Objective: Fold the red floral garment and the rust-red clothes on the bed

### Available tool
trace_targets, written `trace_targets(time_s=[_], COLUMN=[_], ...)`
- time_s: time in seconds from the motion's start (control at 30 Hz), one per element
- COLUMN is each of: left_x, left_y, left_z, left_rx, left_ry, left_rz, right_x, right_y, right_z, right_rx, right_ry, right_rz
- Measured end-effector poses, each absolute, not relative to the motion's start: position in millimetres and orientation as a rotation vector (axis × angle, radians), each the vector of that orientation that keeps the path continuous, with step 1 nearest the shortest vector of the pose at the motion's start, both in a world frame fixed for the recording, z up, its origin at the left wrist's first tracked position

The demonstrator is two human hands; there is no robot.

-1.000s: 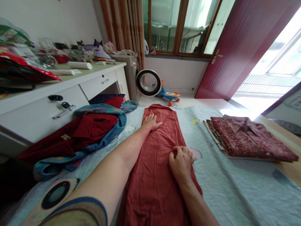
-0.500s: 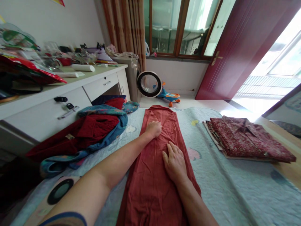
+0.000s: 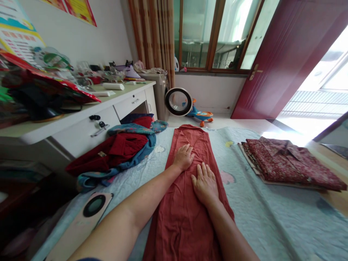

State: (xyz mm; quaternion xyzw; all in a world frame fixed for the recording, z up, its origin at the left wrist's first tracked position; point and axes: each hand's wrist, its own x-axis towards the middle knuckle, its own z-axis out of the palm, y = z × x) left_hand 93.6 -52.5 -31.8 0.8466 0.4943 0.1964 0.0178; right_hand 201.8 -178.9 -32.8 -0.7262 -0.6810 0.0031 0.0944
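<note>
A rust-red garment (image 3: 185, 214) lies lengthwise on the pale blue bedcover (image 3: 252, 217), folded into a long narrow strip with its collar end far from me. My left hand (image 3: 183, 157) rests palm down on its upper part, fingers extended. Just to the right and slightly nearer, my right hand (image 3: 205, 183) also lies flat on the cloth with its fingers stretched forward. Small wrinkles run through the fabric around both hands. Neither hand grips anything.
Folded patterned red clothes (image 3: 290, 163) are stacked on the right. On the left lie a heap of dark red clothing (image 3: 127, 145) and a phone-like pale object (image 3: 81, 221). Behind stand a cluttered white desk (image 3: 67, 141) and a washing machine with its round door (image 3: 178, 102) open.
My left hand has opened from a closed shape and now lies flat on the garment. The right hand stays in nearly the same place. The camera view has turned slightly left.
</note>
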Motion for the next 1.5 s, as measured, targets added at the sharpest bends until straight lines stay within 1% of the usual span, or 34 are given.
trace_targets(time_s=[0.07,0.13,0.37,0.47,0.6,0.73,0.83,0.97,1.17,1.37,1.5], left_x=[87,77,34,20,12,10,11,12,15,10,7], left_y=[-67,-84,-163,-199,-230,-237,-236,-236,-241,-242,-241], left_z=[-34,-36,-31,-31,-33,-32,-31,-33,-34,-33,-35], left_rx=[2.667,2.683,2.639,2.663,2.677,2.640,2.632,2.653,2.666,2.630,2.618], left_ry=[1.494,1.453,1.386,1.387,1.402,1.414,1.413,1.435,1.462,1.439,1.406], left_rz=[0.651,0.612,0.306,0.295,0.377,0.450,0.470,0.457,0.346,0.364,0.354], right_x=[203,203,206,206,205,205,205,202,200,204,196], right_y=[-178,-177,-178,-178,-179,-183,-185,-184,-178,-174,-195], right_z=[-34,-35,-37,-37,-35,-28,-24,-27,-34,-21,-15], right_rx=[-2.160,-2.165,-2.130,-2.135,-2.074,-1.847,-1.726,-1.788,-1.927,-1.992,-1.918], right_ry=[-2.022,-2.029,-2.056,-2.040,-2.027,-2.089,-2.167,-2.188,-2.254,-2.347,-2.348], right_rz=[-0.002,-0.008,-0.044,-0.023,-0.021,-0.086,-0.025,0.027,0.061,0.275,0.248])
